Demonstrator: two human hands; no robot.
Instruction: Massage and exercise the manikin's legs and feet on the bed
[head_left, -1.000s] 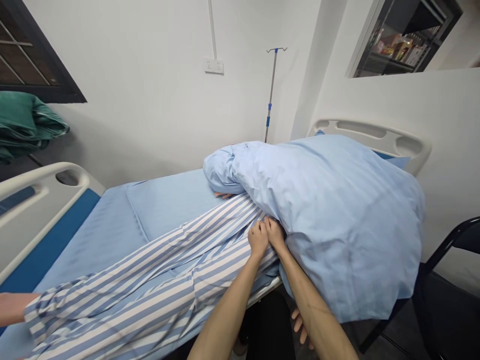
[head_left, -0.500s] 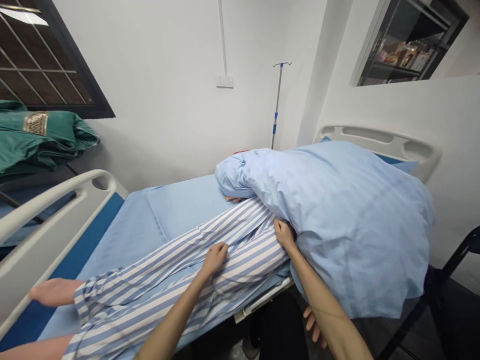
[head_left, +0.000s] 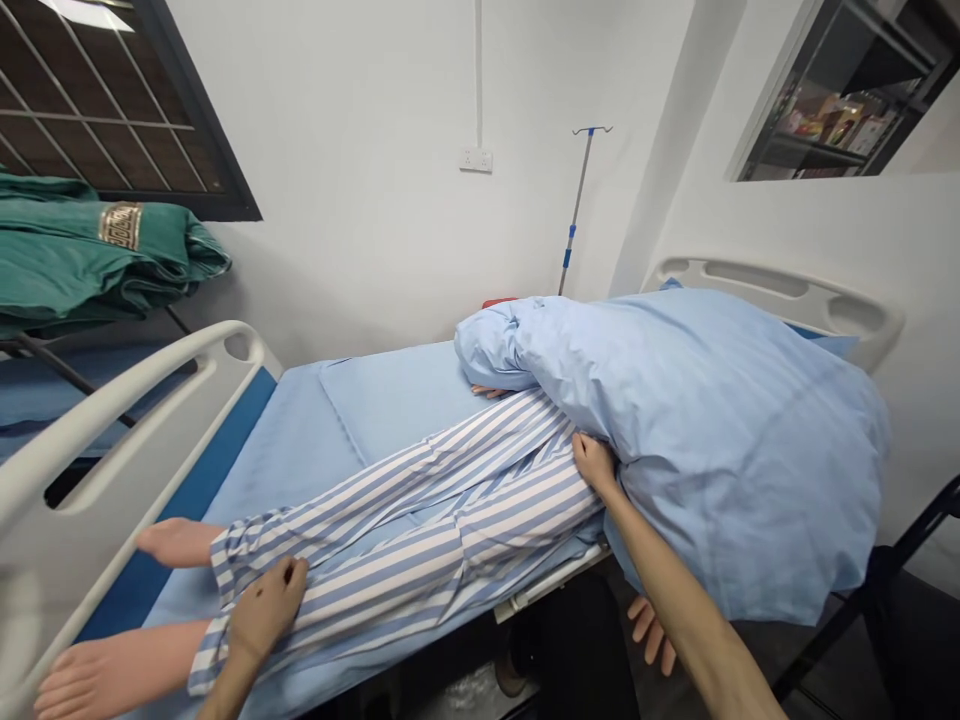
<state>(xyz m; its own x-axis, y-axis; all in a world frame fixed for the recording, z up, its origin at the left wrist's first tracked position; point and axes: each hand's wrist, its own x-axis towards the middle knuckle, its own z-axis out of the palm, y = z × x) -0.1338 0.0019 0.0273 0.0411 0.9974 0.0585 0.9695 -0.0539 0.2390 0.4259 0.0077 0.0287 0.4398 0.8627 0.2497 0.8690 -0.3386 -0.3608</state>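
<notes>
Blue-and-white striped trousers (head_left: 420, 560) cover the legs of a figure, apparently a manikin, lying on the bed. At the lower part of the nearer leg, my left hand (head_left: 266, 605) is closed on the trouser cloth close to the cuff; its fingertips are partly hidden. My right hand (head_left: 592, 462) grips the trousers near the hip, right at the edge of a bunched light-blue quilt (head_left: 720, 440). Bare feet (head_left: 97, 675) stick out of the cuffs. Under the quilt's edge, the figure's fingers (head_left: 652, 632) hang beside the bed.
The bed (head_left: 390, 395) has a pale footboard (head_left: 150, 420) at left and a headboard (head_left: 780, 280) at right. An IV pole (head_left: 577, 205) stands behind it. Green folded cloth (head_left: 112, 250) lies at far left, and a dark chair (head_left: 907, 550) stands at right.
My left hand has moved from the thigh down to the lower trouser leg. My right hand stays at the hip. The view has shifted left, showing more of the feet.
</notes>
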